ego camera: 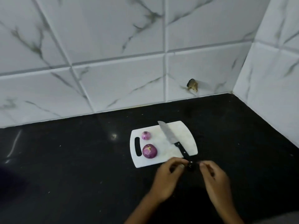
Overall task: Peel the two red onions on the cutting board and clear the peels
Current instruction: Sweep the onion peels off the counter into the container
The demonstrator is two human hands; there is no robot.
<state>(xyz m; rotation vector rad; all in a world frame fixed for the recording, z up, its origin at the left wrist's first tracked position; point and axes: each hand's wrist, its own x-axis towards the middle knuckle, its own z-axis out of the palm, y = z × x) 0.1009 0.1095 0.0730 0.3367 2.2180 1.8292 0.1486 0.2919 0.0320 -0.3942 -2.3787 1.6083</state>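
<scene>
A white cutting board [182, 135] lies on the black counter [80, 167]. Two red onions sit at its left end beside the handle slot: a small one [146, 135] farther back and a larger one [149, 151] nearer me, both purple with pale patches on top. A knife [168, 134] lies diagonally across the board, its black handle [182, 150] pointing toward me past the front edge. My left hand [167, 178] and my right hand [216, 180] hover on either side of the handle's end, fingers loosely curled, with nothing visible in them.
Marble-patterned white tiles form the back wall [113, 62] and a side wall [271, 78] at the right, meeting in a corner. A broken dark hole [192, 84] marks the back wall low down. Small specks dot the counter.
</scene>
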